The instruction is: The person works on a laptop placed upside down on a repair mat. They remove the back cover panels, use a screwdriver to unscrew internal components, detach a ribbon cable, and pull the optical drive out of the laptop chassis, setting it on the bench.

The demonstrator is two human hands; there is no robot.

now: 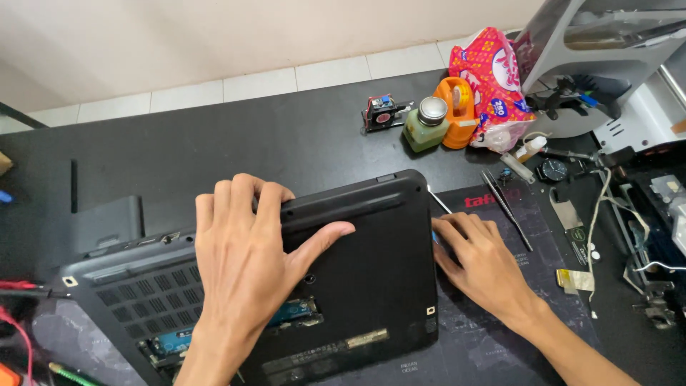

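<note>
A black laptop [371, 271] lies upside down on a dark work mat [493, 343], its vented underside up and a slot showing a blue-green part [293, 312]. My left hand [250, 264] lies flat on the laptop's base, fingers spread over its far edge. My right hand [475, 261] rests on the mat against the laptop's right edge, fingertips at the side of the case near a thin white stick [439, 201]. Neither hand visibly grips anything.
A green bottle [426, 126], orange dispenser [459, 111] and pink snack bag [493, 78] stand at the back. Tweezers [507, 211], a watch [552, 169], loose parts and cables lie to the right. Red leads [21, 286] lie at the left edge.
</note>
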